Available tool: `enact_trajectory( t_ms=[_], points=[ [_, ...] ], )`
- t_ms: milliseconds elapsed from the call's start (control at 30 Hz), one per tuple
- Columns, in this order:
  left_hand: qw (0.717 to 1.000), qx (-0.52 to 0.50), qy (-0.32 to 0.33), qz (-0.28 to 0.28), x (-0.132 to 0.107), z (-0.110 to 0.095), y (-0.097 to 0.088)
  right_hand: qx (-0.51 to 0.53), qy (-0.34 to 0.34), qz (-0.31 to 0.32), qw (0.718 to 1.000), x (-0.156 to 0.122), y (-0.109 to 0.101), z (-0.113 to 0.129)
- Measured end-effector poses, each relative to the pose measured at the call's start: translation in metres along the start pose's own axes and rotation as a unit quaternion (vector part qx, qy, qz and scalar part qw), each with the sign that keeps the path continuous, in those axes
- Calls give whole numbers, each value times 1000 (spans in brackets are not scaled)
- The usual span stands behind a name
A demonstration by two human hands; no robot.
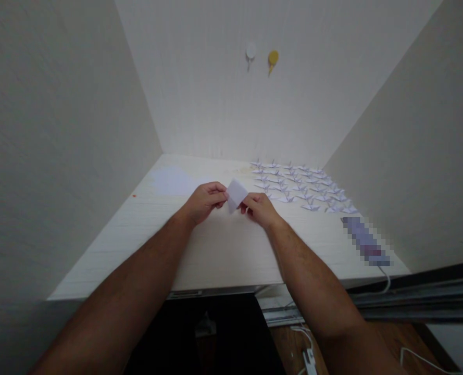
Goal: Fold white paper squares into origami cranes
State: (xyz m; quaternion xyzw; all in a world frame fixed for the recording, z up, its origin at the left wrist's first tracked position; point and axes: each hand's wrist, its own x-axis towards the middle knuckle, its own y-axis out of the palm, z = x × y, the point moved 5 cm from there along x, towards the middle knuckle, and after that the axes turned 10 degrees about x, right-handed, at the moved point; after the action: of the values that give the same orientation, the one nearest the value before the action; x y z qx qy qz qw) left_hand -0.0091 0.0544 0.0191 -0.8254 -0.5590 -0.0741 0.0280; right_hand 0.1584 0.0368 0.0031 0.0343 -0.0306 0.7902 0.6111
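A small folded piece of white paper (237, 194) is held up a little above the table, between both hands. My left hand (208, 200) pinches its left corner between thumb and fingers. On the other side, my right hand (259, 207) grips the paper's right edge, its fingers curled beneath. The paper looks like a diamond with a flap hanging at its lower tip; finer folds are too blurred to make out. Several white paper cranes (301, 186) stand in rows on the table, to the right of my right hand.
The white table (223, 255) meets walls on three sides. Flat white paper (171, 180) lies at the back left. A pixelated object (366, 242) with a white cable sits near the right edge. White and yellow hooks (273, 58) are on the back wall. A power strip (310, 360) lies below.
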Motion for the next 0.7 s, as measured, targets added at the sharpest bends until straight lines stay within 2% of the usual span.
enact_trajectory(
  t_ms=[100, 300, 500, 700],
  points=[
    [995, 92, -30, -40, 2, 5, -4, 18, -51, -45, 998, 0, -5, 9],
    [968, 240, -47, -63, 0, 4, -3, 6, -37, -46, 998, -3, -4, 16],
    [958, 274, -59, -57, 0, 3, 0, -10, -31, -61, 998, -2, -5, 14],
    [955, 285, -77, -32, 0, 7, 1, -87, -48, -64, 993, -2, -5, 13]
  ],
)
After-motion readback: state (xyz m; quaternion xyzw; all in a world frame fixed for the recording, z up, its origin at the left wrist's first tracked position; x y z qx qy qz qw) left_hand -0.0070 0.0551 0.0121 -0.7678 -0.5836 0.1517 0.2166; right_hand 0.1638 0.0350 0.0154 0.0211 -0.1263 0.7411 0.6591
